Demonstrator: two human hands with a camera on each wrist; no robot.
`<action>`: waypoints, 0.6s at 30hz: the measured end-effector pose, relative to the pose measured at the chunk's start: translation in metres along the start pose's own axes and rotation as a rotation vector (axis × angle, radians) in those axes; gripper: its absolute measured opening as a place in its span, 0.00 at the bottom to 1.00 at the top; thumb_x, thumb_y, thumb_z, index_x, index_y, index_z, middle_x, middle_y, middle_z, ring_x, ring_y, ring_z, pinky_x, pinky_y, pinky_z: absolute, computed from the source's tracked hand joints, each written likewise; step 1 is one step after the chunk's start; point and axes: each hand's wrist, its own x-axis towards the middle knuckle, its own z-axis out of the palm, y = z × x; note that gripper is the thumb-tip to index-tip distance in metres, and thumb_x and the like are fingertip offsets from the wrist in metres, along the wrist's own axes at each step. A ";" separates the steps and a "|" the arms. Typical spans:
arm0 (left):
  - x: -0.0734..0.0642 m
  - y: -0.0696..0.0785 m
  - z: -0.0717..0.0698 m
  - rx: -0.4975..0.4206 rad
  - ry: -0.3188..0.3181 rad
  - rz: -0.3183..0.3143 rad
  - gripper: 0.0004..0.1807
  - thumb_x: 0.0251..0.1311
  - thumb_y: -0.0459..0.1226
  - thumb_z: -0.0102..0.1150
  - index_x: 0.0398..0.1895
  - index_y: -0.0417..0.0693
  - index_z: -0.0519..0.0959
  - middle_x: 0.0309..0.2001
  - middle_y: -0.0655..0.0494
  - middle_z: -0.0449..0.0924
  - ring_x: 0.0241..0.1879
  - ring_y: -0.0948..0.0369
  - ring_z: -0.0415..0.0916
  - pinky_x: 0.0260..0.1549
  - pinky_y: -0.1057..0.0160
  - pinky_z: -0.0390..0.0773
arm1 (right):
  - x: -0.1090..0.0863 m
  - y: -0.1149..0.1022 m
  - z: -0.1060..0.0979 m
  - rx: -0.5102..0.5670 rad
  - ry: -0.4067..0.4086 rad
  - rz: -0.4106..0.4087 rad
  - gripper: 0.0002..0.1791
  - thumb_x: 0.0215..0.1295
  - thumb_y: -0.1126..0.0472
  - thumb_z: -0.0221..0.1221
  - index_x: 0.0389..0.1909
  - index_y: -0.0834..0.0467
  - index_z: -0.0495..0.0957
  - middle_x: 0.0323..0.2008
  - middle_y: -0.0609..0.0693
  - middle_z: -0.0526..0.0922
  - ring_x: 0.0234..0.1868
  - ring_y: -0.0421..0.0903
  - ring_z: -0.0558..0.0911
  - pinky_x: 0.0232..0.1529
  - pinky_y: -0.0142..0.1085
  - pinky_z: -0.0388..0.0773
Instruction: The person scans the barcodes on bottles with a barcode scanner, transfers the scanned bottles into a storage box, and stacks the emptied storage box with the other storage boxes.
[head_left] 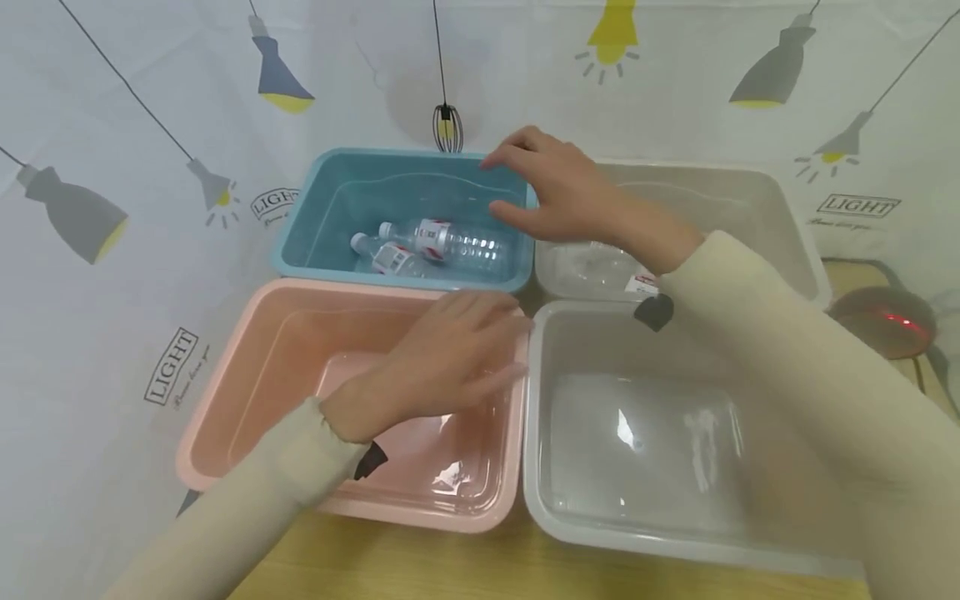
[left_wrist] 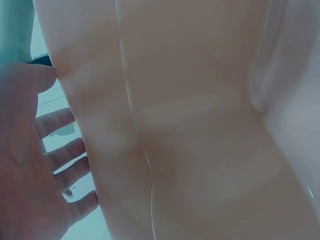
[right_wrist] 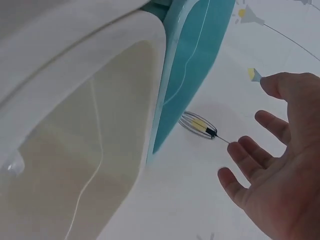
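My left hand [head_left: 442, 358] hovers over the pink bin [head_left: 270, 375], palm down with fingers extended and nothing held. In the left wrist view its loosely bent fingers [left_wrist: 70, 152] overlap the bin's edge. Higher up, my right hand [head_left: 570, 187] hangs above where the blue bin [head_left: 322, 208] meets the back beige bin [head_left: 757, 208]. Its thumb and fingers are spread, and the right wrist view shows a bare palm [right_wrist: 290, 185]. Two clear plastic bottles [head_left: 450, 242] with white caps lie on their sides in the blue bin. Another clear bottle [head_left: 592, 262] in the beige bin is partly covered by my right arm.
A light grey bin [head_left: 630, 475] stands at the front right, against the pink one. Behind the bins hangs a white cloth [head_left: 495, 75] printed with lamps. A dark reddish rounded object [head_left: 885, 321] sits at the right on the wooden table [head_left: 420, 562].
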 end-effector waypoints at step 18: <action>0.000 0.002 -0.003 -0.032 -0.017 -0.021 0.26 0.75 0.54 0.56 0.69 0.55 0.77 0.67 0.54 0.75 0.72 0.52 0.69 0.79 0.50 0.65 | -0.133 0.033 -0.041 -0.038 0.014 0.118 0.27 0.73 0.53 0.64 0.70 0.50 0.75 0.68 0.56 0.75 0.58 0.60 0.82 0.56 0.58 0.80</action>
